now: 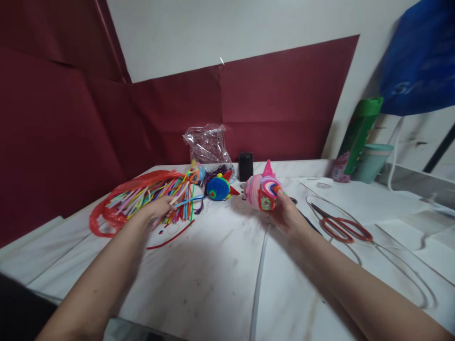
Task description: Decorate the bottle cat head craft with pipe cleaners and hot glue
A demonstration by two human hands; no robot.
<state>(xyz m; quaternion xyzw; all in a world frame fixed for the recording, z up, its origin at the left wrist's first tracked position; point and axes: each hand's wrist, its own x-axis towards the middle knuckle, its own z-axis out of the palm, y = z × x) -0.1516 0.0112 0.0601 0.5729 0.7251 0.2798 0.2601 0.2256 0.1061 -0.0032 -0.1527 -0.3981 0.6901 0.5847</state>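
My right hand (287, 214) is closed round a pink fuzzy figure (262, 189) with a swirled face and a pointed horn, lifted just off the white table (213, 274). My left hand (158, 208) reaches into a heap of coloured pipe cleaners (156, 196); its fingers pinch one or more strands, a light blue one (188, 202) among them. The heap lies on a red plastic bag (106, 213). A blue, green and red fuzzy ball figure (218, 187) sits between the two hands, further back.
Red-handled scissors (343, 226) and a loop of grey wire (394, 255) lie to the right on white paper. A loose red pipe cleaner (170, 239) lies near my left wrist. Behind stand a clear bag (208, 144), a small black box (245, 166), a teal cup (371, 162) and a green roll (360, 130).
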